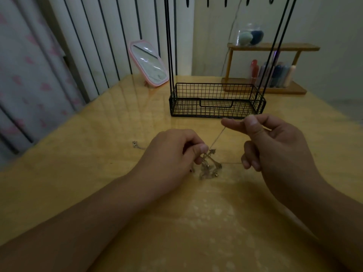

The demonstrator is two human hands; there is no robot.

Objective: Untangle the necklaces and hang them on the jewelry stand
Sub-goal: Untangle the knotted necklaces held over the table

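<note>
A tangle of thin gold necklaces with small pendants [209,164] lies on the yellow wooden table [98,134] between my hands. My left hand [172,152] pinches the knot at its top. My right hand [275,140] pinches one fine chain [218,136] between thumb and forefinger and holds it taut, up and to the right of the knot. Another strand runs from the tangle to my right hand's lower fingers. A clasp end [135,144] trails on the table left of my left hand. The black wire jewelry stand [216,101] rises behind, its hooks [225,1] at the frame's top.
A pink-framed mirror [149,63] leans at the back left of the table. A wooden shelf [271,49] at the back right holds a jar and several bottles. A striped wall and a curtain run along the table's left edge.
</note>
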